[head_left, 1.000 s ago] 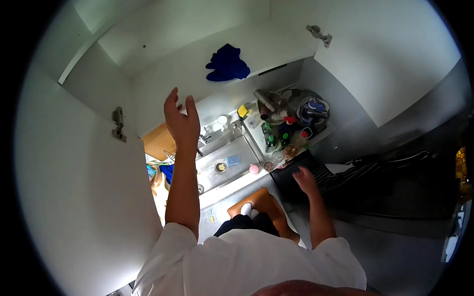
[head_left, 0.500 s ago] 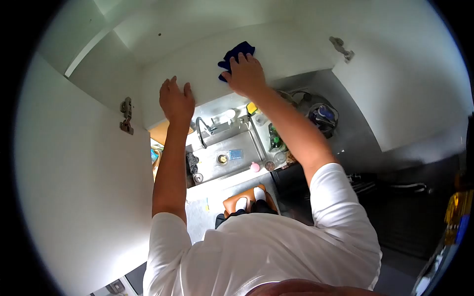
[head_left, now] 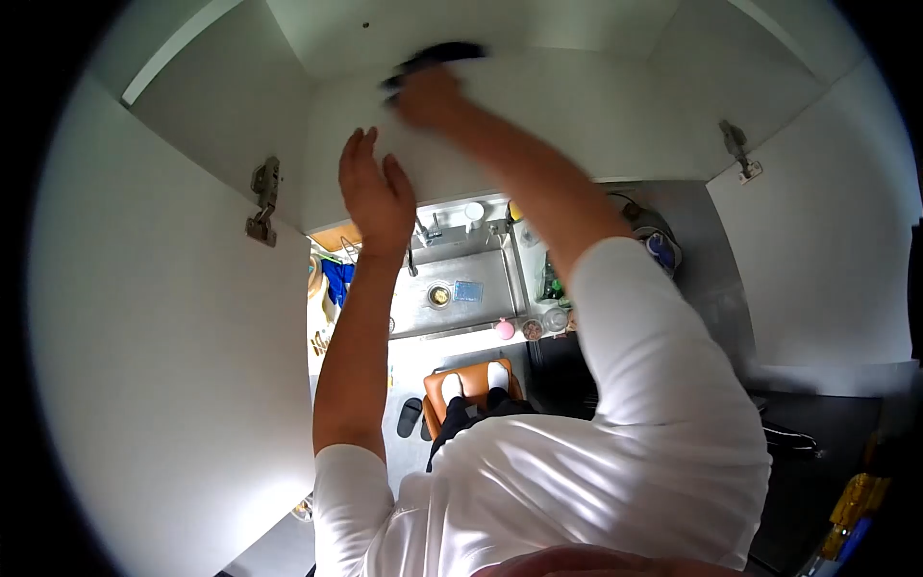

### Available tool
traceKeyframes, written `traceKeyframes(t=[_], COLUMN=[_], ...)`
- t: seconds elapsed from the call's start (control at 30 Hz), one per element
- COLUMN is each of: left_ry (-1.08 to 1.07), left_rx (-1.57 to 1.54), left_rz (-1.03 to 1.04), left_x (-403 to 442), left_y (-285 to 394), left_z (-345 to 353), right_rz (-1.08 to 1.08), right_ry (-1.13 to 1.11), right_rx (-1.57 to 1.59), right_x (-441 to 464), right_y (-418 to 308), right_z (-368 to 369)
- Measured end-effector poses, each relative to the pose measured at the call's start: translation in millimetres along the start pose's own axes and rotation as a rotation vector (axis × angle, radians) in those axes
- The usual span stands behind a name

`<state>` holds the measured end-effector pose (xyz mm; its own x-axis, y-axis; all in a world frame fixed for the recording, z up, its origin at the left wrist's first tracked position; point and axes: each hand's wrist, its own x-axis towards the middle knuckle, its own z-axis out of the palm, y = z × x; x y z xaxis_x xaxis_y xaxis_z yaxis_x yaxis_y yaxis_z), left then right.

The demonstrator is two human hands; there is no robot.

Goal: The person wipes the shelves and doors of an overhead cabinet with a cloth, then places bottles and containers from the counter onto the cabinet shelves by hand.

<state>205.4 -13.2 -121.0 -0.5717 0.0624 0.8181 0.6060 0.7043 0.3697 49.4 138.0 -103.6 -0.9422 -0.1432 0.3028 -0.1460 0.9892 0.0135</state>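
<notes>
My right hand point(head_left: 429, 96), blurred by motion, presses on a dark blue cloth point(head_left: 444, 53) on the white cabinet's bottom shelf point(head_left: 577, 115). The cloth shows beyond and beside the fingers. Left of it, at the shelf's front edge, my left hand point(head_left: 377, 192) is raised with its thumb apart from the fingers and nothing in it. Both cabinet doors hang open, the left door point(head_left: 163, 337) and the right door point(head_left: 827, 231).
Below are a steel sink point(head_left: 461, 288) with a blue sponge-like piece point(head_left: 468, 290), a pink item point(head_left: 505, 329), a white cup point(head_left: 474, 212) and bottles point(head_left: 552, 281). My feet stand on an orange stool point(head_left: 471, 383), with black slippers point(head_left: 410, 417) beside it.
My right hand has come up from the lower right onto the cloth and moved it deeper and to the left across the shelf. The view has shifted; my left hand stays near the shelf edge.
</notes>
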Motion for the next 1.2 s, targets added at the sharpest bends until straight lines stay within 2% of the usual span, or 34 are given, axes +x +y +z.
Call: traceKeyframes(t=[0.03, 0.07, 0.13, 0.2, 0.23, 0.3, 0.33, 0.4, 0.5, 0.6, 0.67, 0.73, 0.77, 0.83, 0.93, 0.97, 1.0, 1.03, 1.2], left_ry=[-0.001, 0.006, 0.006, -0.010, -0.032, -0.075, -0.088, -0.126, -0.128, -0.179, -0.223, -0.240, -0.247, -0.235, -0.181, -0.164, -0.175, -0.181, -0.166], left_rx=[-0.001, -0.049, -0.102, -0.012, -0.029, -0.018, -0.017, -0.071, -0.072, -0.099, -0.053, -0.055, -0.028, -0.026, -0.019, -0.073, -0.079, -0.069, -0.082], left_rz=[0.004, 0.008, 0.022, 0.015, 0.012, -0.017, -0.038, -0.084, -0.050, -0.108, -0.112, -0.138, -0.135, -0.125, -0.149, -0.180, -0.179, -0.134, -0.060], left_x=[-2, -3, -8, -23, -29, -45, -52, -65, -70, -85, -97, -110, -114, -120, -122, -118, -114, -115, -89], left_y=[2, 6, 11, 6, 7, 7, 9, 15, 28, 31, 30, 26, 23, 15, 8, 10, 11, 9, 23], left_z=[-7, -16, -26, -34, -43, -53, -56, -61, -70, -83, -93, -105, -111, -119, -124, -124, -123, -120, -86], right_rz=[-0.119, -0.420, -0.506, -0.735, -0.681, -0.535, -0.352, -0.016, -0.141, -0.205, -0.305, -0.303, -0.305, -0.413, -0.614, -0.792, -0.748, -0.741, -0.460], right_ry=[-0.084, 0.046, 0.119, 0.159, 0.016, 0.017, 0.092, -0.042, -0.079, -0.133, -0.112, -0.068, -0.074, -0.412, -0.304, -0.037, -0.164, -0.185, -0.122], right_rx=[0.122, 0.096, 0.254, 0.195, 0.138, 0.036, 0.062, -0.295, -0.119, 0.121, 0.167, 0.166, 0.174, 0.090, 0.284, 0.306, 0.351, 0.345, 0.259], right_x=[-1, -2, -26, -56, -71, -86, -93, -79, -27, 42, 57, 48, 40, -2, -73, -73, -71, -63, -51], right_y=[-41, -60, -75, -39, -8, 72, 101, 116, 44, -53, -105, -136, -141, -147, -145, -140, -136, -133, -62], right_z=[-16, -8, -8, -21, -39, -50, -64, -61, -40, -2, -4, -6, -12, -51, -56, -27, -40, -40, -45])
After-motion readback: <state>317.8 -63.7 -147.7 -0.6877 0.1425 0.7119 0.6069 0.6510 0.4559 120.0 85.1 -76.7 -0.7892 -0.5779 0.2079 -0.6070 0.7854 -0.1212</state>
